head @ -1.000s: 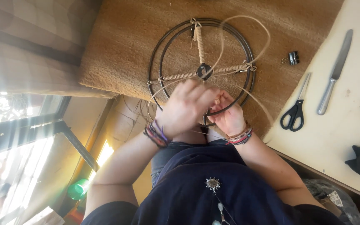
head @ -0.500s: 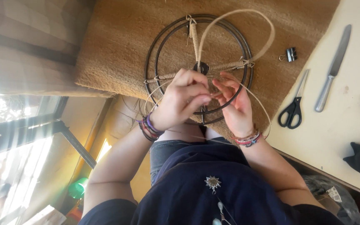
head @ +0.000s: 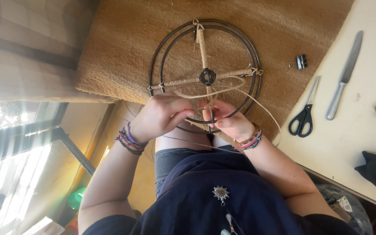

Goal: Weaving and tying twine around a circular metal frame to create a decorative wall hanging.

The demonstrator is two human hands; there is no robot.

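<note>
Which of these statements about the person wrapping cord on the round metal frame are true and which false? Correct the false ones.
1. Both hands, left hand and right hand, work at the lower spoke of the metal frame. True.
2. The scissors are in the right hand. False: they lie on the table.
3. The knife lies beside the scissors. True.
4. The binder clip is clipped to the frame. False: it lies apart on the woven mat.
</note>
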